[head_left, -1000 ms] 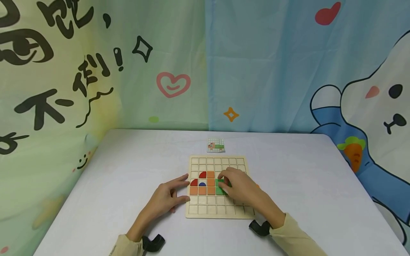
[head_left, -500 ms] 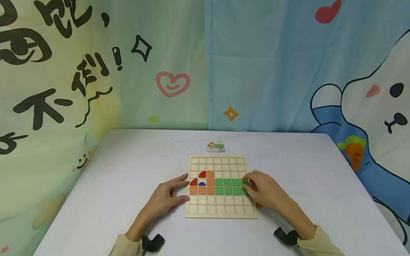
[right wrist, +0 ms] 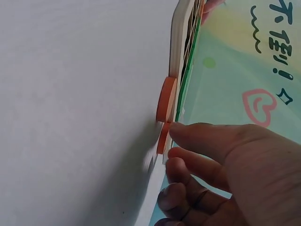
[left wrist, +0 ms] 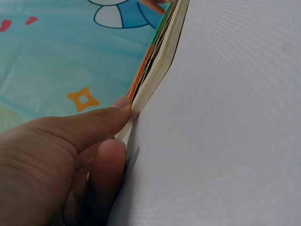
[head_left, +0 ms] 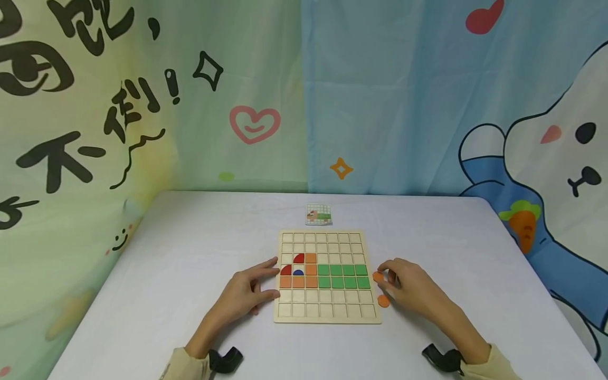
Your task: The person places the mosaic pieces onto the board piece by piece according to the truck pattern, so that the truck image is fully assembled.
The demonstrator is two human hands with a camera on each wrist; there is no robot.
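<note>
A wooden grid board [head_left: 328, 312] lies on the table, filled in part with flat tiles. Two rows of green square tiles [head_left: 336, 270] run to its right side, beside orange squares [head_left: 298, 282], two red rounded tiles [head_left: 298, 258] and a blue-and-white tile [head_left: 298, 271]. My left hand [head_left: 242, 291] touches the board's left edge with spread fingertips and thumb. Off the right edge, my right hand [head_left: 412, 287] pinches an orange rounded tile [head_left: 377, 276] between thumb and index finger. A second orange rounded tile [head_left: 383, 301] lies just below it, beside the board.
A small picture card [head_left: 319, 215] with a gridded pattern lies behind the board. Black wrist mounts [head_left: 226, 360] sit at both sleeves. A printed curtain [head_left: 380, 95] hangs behind the white table [head_left: 214, 227].
My right hand has moved right, from over the green tiles to the orange tiles beside the board. Both green rows are now uncovered. The left hand keeps its place.
</note>
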